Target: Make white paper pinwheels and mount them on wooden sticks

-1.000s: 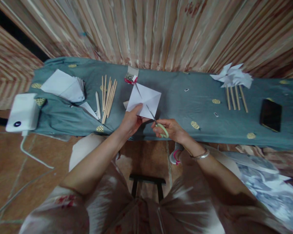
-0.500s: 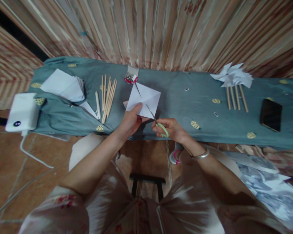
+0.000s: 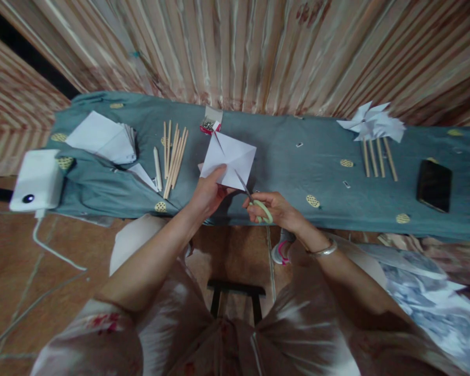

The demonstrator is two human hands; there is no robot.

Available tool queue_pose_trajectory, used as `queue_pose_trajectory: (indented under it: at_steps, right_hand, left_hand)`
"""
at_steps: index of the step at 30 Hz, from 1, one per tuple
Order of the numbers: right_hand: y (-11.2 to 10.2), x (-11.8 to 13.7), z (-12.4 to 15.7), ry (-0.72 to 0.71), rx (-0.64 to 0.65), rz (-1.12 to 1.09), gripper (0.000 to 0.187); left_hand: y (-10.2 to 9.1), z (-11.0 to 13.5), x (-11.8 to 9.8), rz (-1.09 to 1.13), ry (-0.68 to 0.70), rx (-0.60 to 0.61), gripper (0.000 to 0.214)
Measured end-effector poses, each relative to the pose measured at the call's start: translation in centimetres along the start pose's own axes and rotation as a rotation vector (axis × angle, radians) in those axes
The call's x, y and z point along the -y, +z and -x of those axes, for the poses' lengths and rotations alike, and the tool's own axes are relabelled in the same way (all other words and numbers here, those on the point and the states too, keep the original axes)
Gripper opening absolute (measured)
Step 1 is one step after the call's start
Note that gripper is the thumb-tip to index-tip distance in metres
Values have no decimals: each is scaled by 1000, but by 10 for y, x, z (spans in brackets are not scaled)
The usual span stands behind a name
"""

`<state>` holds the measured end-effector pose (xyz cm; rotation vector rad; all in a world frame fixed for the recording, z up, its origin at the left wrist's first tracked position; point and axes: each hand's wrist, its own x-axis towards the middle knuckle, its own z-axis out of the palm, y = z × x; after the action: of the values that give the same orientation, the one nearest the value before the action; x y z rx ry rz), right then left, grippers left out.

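lighting: dim indoor, muted; light seemingly from above. brightest item: paper sheet [image 3: 238,147], pale, its creases faint. shadows: soft-edged, on the cloth [image 3: 285,151] beside and below the sheet; deeper on the floor [image 3: 235,243] beneath the bench edge; underside of right forearm [image 3: 348,274] dark. glare: small glint on the bangle [image 3: 327,250]. phone [image 3: 434,185]: near-black, detail lost. focus: soft throughout; contents of small box [image 3: 209,127] reduced to specks; pale heap [image 3: 434,303], lower right, smeared. distortion: wide-angle; curtain [image 3: 250,57] pleats fan outward, forearms stretched toward the lower corners.
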<state>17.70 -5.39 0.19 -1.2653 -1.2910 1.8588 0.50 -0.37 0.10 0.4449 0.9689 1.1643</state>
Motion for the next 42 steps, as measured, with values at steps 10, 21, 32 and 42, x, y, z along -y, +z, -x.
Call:
queue_pose_trajectory:
  at_steps: [10, 21, 32, 42]
  right_hand:
    - [-35, 13, 23, 85, 143, 143, 53]
    - [-49, 10, 5, -224, -379, 41, 53]
    - [-46, 11, -7, -206, -318, 44, 46]
    - [-26, -6, -29, -271, -622, -54, 40]
  left_hand:
    - [-10, -5, -12, -1, 36, -24, 26]
    - [-8, 9, -2, -209, -60, 124, 31]
    - [-10, 10, 11, -305, -141, 248, 45]
    - [-6, 13, 3, -188, -133, 380, 68]
